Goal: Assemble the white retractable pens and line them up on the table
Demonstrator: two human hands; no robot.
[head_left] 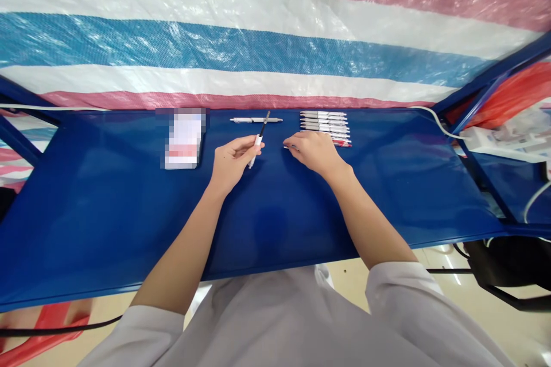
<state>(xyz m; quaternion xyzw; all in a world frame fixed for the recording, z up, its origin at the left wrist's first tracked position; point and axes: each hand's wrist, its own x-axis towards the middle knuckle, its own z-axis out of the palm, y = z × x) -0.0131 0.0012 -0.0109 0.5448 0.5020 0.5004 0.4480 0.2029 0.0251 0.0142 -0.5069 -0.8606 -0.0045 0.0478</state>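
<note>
My left hand (pixel 235 161) is closed around a white pen (pixel 258 140) held at a slant. Its upper end shows a dark section and a thin, greyish-brown tip. My right hand (pixel 316 150) rests low over the tabletop, its fingers drawn together. A small whitish end pokes out at its fingertips; what it belongs to is hidden. Just beyond my left hand lies a single white pen (pixel 256 120), sideways on the table. Several white and silver pens (pixel 323 120) lie in a stacked row beyond my right hand, and a red pen (pixel 342 143) is partly covered by it.
The blue tabletop (pixel 275 223) ends at a front edge near my body. A blurred phone-like object (pixel 184 139) lies to the left. Striped plastic sheeting (pixel 258 40) hangs behind. A white cable (pixel 439 120) and a white power strip (pixel 503 143) are at the right.
</note>
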